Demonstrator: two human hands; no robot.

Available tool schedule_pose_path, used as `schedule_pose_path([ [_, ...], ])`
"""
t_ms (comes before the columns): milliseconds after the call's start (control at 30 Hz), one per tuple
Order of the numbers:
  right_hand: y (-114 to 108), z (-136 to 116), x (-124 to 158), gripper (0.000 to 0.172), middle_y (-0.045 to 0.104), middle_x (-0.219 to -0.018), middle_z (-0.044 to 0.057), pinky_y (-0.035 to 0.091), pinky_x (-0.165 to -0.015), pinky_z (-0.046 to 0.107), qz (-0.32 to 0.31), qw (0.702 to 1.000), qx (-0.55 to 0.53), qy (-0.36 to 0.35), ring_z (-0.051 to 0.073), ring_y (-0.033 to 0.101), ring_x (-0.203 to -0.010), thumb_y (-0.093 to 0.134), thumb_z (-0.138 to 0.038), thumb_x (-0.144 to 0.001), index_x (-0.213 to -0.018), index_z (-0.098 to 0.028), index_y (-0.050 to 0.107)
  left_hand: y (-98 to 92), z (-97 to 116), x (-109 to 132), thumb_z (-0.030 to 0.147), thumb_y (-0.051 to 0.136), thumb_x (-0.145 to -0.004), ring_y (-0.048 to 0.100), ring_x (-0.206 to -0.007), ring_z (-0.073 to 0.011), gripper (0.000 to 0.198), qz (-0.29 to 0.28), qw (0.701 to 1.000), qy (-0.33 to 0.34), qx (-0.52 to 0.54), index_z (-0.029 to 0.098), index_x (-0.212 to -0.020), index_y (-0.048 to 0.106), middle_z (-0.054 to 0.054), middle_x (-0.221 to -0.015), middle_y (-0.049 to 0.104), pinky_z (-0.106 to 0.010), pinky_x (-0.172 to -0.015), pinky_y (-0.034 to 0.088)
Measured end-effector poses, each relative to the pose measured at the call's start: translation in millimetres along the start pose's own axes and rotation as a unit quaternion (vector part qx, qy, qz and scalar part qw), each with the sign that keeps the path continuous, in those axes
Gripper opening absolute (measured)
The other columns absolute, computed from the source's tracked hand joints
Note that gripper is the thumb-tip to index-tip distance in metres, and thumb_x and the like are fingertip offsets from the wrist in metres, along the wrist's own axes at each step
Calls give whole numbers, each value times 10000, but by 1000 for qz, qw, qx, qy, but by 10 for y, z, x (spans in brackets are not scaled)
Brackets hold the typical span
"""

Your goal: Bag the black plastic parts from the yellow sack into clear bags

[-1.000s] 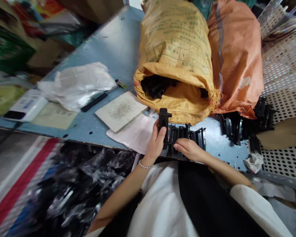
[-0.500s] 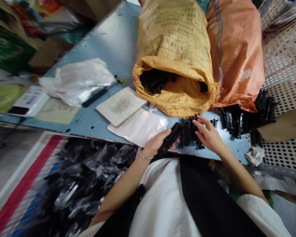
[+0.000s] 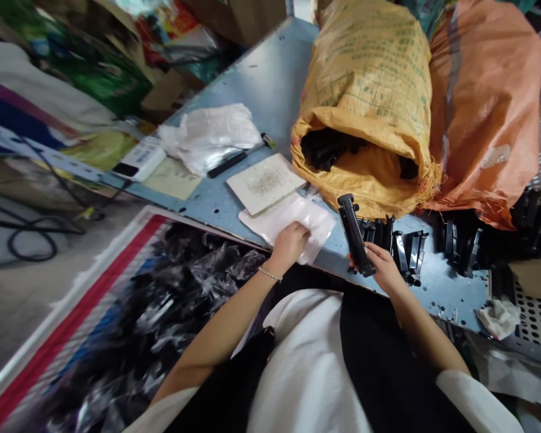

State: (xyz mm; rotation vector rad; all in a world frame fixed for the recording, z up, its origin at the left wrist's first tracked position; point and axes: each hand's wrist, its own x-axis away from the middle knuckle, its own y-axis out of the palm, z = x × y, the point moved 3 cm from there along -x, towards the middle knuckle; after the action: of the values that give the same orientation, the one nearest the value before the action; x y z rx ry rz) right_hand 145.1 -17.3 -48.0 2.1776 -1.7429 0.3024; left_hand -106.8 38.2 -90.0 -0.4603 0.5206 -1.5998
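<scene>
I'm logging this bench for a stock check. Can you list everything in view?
table: one, blue, under everything
yellow sack: one, yellow, lying on the table, mouth open
orange sack: one, orange, right of the yellow sack
black part: one, black, held upright at the near edge
loose black parts: many, black, on the table before the orange sack
clear bags: flat stack, clear, near edge
board: one, grey-white, behind the clear bags
crumpled plastic: one, white, table's left
pen: one, black, beside the crumpled plastic
bagged pieces: many, dark, blurred, floor at left
rag: one, white, right corner
left hand: on the clear bags
right hand: gripping the black part
</scene>
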Motion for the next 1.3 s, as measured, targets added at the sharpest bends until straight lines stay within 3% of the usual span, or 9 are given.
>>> schedule_pose_path([
  [267, 314, 224, 38, 307, 684, -738, 62, 454, -493, 285, -7, 988, -131, 87, 163, 572, -559, 601, -500, -844, -813, -204, 674, -197, -129, -170, 373, 680, -733, 491, -548, -124, 204, -44, 980, -118, 156, 185, -659, 662, 28, -570, 577, -240, -540, 370],
  [400, 519, 390, -14, 258, 657, -738, 66, 407, -434, 220, -70, 933, -290, 199, 136, 553, -574, 613, -407, -842, -871, -158, 674, -180, -134, -157, 301, 690, -727, 532, -530, -124, 128, -25, 975, -133, 177, 180, -728, 649, 16, -620, 620, -245, -543, 423],
  [533, 706, 629, -71, 283, 561, -632, 17, 328, -375, 152, -122, 861, -388, 306, 86, 426, -493, 526, -361, -932, -954, -108, 652, -253, -79, -105, 162, 545, -821, 669, -851, -206, 127, 34, 997, 8, 67, 191, -811, 668, -64, -861, 712, -364, -838, 544],
  [667, 780, 689, -109, 339, 471, -586, -21, 303, -368, 125, -148, 846, -418, 295, 64, 319, -456, 447, -353, -980, -979, -74, 638, -286, -42, -33, 106, 407, -898, 615, -1157, -266, 370, 13, 989, 118, -93, 167, -1119, 698, -138, -1227, 673, -474, -1076, 468],
  [800, 830, 586, -190, 338, 299, -564, -84, 248, -347, 123, -216, 849, -408, 258, 65, 192, -440, 459, -385, -976, -994, -90, 622, -241, 122, 162, 69, 328, -936, 528, -1325, -220, 526, -12, 975, 200, -92, 167, -1422, 503, -128, -1439, 545, -428, -1151, 436],
  [967, 796, 568, -377, 342, 283, -546, -91, 218, -376, 148, -86, 968, -212, 103, 63, 201, -450, 557, -478, -906, -738, -185, 511, -85, 510, 611, 38, 331, -948, 469, -1389, -166, 643, -109, 938, 327, -38, 238, -1556, 273, -99, -1498, 489, -343, -1155, 446],
  [1100, 832, 448, -262, 261, 484, -621, -54, 367, -510, 179, -26, 997, -67, 28, 82, 410, -561, 628, -403, -881, -764, -176, 570, -147, 685, 818, 114, 437, -952, 525, -1339, -205, 609, -115, 934, 333, -67, 211, -1540, 308, -134, -1444, 533, -365, -1117, 486],
  [1233, 804, -19, 3, 298, 685, -888, 22, 498, -768, 274, -222, 950, 208, -67, 149, 623, -800, 538, -410, -954, -1081, -175, 671, -636, 580, 1046, 261, 489, -975, 646, -1160, -201, 408, -80, 961, 240, -115, 222, -1377, 543, -95, -1257, 668, -340, -1051, 520],
  [1300, 623, -260, 93, 345, 721, -1025, 62, 500, -857, 303, -223, 910, 337, -93, 184, 669, -928, 470, -414, -993, -1165, -193, 671, -959, 267, 1218, 342, 494, -962, 669, -1114, -213, 360, -106, 975, 117, -156, 241, -1279, 629, -77, -1233, 692, -341, -1023, 525],
])
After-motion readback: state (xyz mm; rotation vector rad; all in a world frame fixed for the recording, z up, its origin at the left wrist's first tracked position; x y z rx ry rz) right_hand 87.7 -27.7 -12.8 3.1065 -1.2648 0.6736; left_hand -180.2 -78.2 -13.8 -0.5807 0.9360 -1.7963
